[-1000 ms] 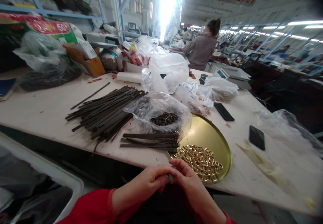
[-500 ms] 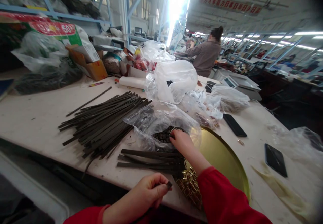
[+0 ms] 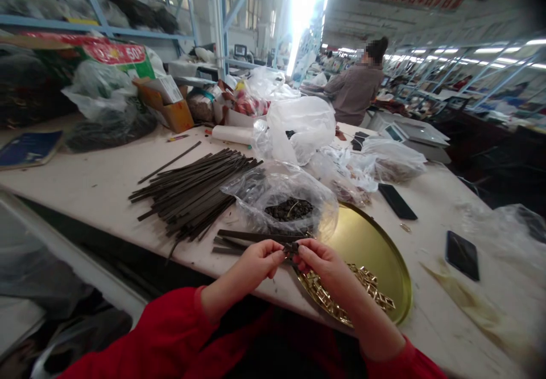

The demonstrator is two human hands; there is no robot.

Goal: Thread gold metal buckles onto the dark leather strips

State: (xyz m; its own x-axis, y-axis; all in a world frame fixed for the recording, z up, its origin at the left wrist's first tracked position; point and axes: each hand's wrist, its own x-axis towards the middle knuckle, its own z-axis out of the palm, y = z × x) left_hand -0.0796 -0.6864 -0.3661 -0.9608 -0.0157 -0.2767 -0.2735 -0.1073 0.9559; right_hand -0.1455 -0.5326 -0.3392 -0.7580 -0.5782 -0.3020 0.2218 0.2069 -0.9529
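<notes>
Here the left hand (image 3: 256, 259) and right hand (image 3: 319, 259) meet fingertip to fingertip, both pinched on a small dark piece (image 3: 291, 248) just above the counter (image 3: 85, 185) edge, with the clear bag of dark bits (image 3: 288, 202) beyond them and the brass tray (image 3: 379, 248) under the right wrist.

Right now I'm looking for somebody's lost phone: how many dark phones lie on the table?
2: one phone beyond the gold tray, another phone to its right. Bags may hide more.
</notes>
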